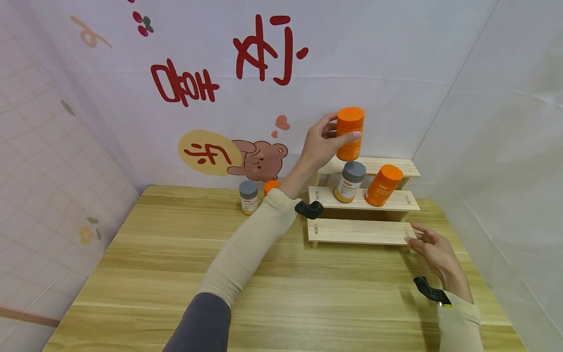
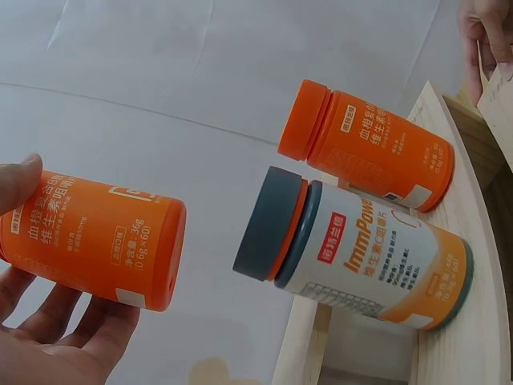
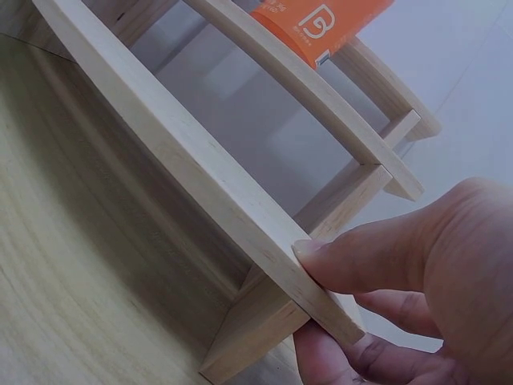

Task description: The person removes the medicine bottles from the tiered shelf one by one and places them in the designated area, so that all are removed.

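Note:
My left hand (image 1: 323, 142) grips an orange supplement bottle (image 1: 350, 133) upright above the top tier of a wooden step shelf (image 1: 360, 231). In the left wrist view, thumb and fingers wrap this orange bottle (image 2: 96, 241). On the middle tier stand a grey-lidded bottle (image 1: 350, 182) with a white and orange label and a second orange bottle (image 1: 384, 186). The right hand (image 1: 433, 247) pinches the right end of the lowest tier. Seen from the right wrist, its thumb (image 3: 353, 257) lies on top of the board (image 3: 192, 168) and its fingers are underneath.
Another grey-lidded bottle (image 1: 249, 197) stands on the wood-grain table (image 1: 176, 254) left of the shelf. Beside it an orange bottle (image 1: 271, 186) is mostly hidden behind my left forearm. White printed cloth (image 1: 374, 58) hangs behind, and a pale wall (image 1: 506, 171) rises on the right.

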### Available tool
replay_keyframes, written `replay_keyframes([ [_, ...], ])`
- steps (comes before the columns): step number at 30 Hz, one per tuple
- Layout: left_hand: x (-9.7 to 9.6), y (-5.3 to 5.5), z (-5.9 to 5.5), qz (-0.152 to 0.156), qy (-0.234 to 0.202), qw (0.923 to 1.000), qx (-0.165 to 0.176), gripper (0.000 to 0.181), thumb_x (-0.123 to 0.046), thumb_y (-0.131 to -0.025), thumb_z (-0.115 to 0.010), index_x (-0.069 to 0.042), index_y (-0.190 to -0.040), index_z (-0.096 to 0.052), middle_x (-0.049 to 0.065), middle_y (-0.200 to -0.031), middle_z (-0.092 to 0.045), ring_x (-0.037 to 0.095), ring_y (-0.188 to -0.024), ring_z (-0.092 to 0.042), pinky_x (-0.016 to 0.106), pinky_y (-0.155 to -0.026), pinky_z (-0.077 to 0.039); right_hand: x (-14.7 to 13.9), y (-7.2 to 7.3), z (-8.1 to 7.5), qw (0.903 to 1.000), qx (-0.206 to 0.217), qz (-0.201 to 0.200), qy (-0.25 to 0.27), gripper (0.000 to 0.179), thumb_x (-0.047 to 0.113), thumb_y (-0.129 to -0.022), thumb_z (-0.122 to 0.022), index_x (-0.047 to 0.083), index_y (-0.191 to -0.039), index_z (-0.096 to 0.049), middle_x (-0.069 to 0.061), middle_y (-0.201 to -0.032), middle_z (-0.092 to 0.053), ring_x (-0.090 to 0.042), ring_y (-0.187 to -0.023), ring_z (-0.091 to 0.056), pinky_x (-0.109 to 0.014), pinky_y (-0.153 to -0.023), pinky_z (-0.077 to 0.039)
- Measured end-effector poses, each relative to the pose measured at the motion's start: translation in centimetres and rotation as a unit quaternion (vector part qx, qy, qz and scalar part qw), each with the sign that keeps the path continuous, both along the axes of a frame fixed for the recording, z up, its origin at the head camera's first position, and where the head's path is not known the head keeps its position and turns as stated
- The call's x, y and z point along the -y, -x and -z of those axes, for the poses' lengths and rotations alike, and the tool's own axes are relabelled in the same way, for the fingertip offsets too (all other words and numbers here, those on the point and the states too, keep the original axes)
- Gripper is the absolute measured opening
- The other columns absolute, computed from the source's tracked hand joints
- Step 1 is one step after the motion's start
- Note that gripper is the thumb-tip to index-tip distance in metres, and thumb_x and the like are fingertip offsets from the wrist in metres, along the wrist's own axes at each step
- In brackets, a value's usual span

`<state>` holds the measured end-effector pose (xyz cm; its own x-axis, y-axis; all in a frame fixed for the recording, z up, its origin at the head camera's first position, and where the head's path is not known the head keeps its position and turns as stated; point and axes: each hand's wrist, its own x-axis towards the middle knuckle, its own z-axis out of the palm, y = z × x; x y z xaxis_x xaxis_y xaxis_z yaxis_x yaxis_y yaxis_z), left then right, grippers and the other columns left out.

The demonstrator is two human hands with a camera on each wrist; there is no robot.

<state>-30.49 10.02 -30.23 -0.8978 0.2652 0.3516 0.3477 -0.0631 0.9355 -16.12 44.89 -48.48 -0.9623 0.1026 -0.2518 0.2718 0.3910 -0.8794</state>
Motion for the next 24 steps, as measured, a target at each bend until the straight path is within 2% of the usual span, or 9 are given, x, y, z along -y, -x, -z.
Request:
replay_keyframes([
  [3,0.7,-0.3,0.2,-0.007,-0.003,1.0,0.0,0.056,-0.029,-0.092,-0.078,-0.024,-0.144,-0.056,0.001,-0.126,-0.068,0.015,-0.11,-0.065,0.024,-0.092,-0.057,0.0,0.1,0.0,1.0,0.001,-0.001,0.002,0.083,0.037,-0.1,-0.068,0.009,-0.164,-0.024,0.004,-0.127,-0.05,0.005,-0.1,-0.063,-0.018,-0.089,-0.057],
  [10,2.3,-1.0,1.0,-0.01,-0.017,0.9996,-0.023,0.055,-0.026,-0.091,-0.079,-0.023,-0.142,-0.058,0.003,-0.127,-0.069,0.016,-0.111,-0.065,0.029,-0.093,-0.058,0.0,-0.1,0.0,1.0,0.001,-0.002,-0.002,0.084,0.039,-0.099,-0.067,0.01,-0.164,-0.023,-0.006,-0.136,-0.047,0.006,-0.1,-0.063,-0.017,-0.089,-0.056],
  [14,3.1,-1.5,1.5,-0.013,-0.021,0.9991,-0.034,0.055,-0.024,-0.091,-0.079,-0.022,-0.142,-0.058,0.004,-0.129,-0.069,0.016,-0.112,-0.064,0.032,-0.096,-0.057,-0.1,-0.1,0.0,1.0,0.001,-0.004,0.002,0.084,0.04,-0.099,-0.067,0.011,-0.164,-0.023,-0.003,-0.134,-0.047,0.007,-0.1,-0.063,-0.017,-0.089,-0.056],
  [24,5.5,-2.7,2.4,-0.03,-0.033,0.9989,-0.017,0.054,-0.02,-0.091,-0.079,-0.02,-0.141,-0.059,0.008,-0.129,-0.068,0.021,-0.114,-0.064,0.038,-0.1,-0.056,-0.2,0.1,0.1,1.0,0.001,-0.006,0.002,0.083,0.038,-0.1,-0.068,0.011,-0.164,-0.024,0.003,-0.128,-0.05,0.006,-0.1,-0.063,-0.017,-0.088,-0.057],
])
